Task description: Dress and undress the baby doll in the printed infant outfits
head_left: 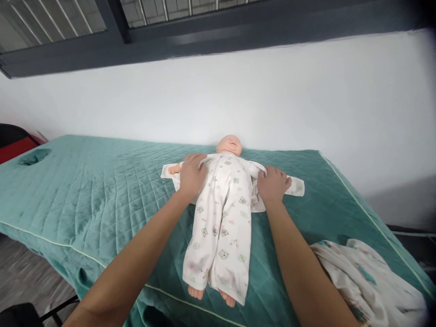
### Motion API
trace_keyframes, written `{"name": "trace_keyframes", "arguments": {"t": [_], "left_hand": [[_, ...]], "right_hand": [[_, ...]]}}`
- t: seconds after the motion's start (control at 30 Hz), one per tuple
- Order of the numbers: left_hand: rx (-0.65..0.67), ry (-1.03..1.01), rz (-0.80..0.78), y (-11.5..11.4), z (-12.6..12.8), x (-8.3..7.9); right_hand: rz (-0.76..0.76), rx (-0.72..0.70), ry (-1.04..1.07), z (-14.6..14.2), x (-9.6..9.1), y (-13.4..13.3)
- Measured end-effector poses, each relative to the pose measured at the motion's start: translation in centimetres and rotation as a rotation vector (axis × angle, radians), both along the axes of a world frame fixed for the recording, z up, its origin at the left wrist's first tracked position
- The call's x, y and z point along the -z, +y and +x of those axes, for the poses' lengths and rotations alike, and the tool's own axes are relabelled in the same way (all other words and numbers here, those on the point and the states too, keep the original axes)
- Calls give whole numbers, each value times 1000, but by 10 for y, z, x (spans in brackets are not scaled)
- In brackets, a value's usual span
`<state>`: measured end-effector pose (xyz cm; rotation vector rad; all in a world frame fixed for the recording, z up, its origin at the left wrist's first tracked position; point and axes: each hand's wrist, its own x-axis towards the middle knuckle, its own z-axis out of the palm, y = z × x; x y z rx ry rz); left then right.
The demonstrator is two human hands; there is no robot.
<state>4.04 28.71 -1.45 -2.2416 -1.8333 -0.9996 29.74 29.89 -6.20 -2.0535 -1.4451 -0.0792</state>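
Observation:
A baby doll [230, 144] lies on its back, head toward the wall and bare feet toward me. White printed trousers [223, 227] cover its legs and reach high up its chest. A white baby shirt [295, 186] is spread under it, the sleeves stretched out to both sides. My left hand [193, 175] is closed on the shirt at the doll's side, beside its small bare hand; the fingertips are partly hidden. On the other side, my right hand [273, 182] has its fingers curled round the shirt near the sleeve.
The doll rests on a bed with a green quilted cover [102, 190], which has a hole near its far left end. A crumpled white printed cloth [371, 277] lies at the right front. Behind stands a white wall [289, 100] under a dark window frame [204, 36].

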Motion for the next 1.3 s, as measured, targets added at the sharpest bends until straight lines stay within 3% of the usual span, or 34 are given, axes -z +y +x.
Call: {"name": "trace_keyframes", "arguments": {"t": [0.1, 0.2, 0.3, 0.43, 0.57, 0.8, 1.07, 1.3], "left_hand": [[222, 153, -102, 10, 54, -36], [301, 449, -269, 22, 106, -55], [285, 602, -437, 31, 144, -53], [216, 661, -480, 37, 174, -33], [171, 699, -459, 49, 185, -22], [180, 737, -457, 80, 175, -31], [332, 734, -418, 58, 189, -17], [380, 700, -284, 47, 178, -14]], "right_hand": [[-8, 0, 9, 0, 2, -2], [-15, -2, 31, 1, 1, -5], [-15, -12, 65, 1, -2, -8], [-30, -38, 103, 3, -2, -10], [-17, -29, 115, 7, -2, -11], [-6, 93, 207, 15, -5, -9], [-68, 76, 284, 17, -9, -8], [-36, 91, 330, 20, -7, -6]]}}
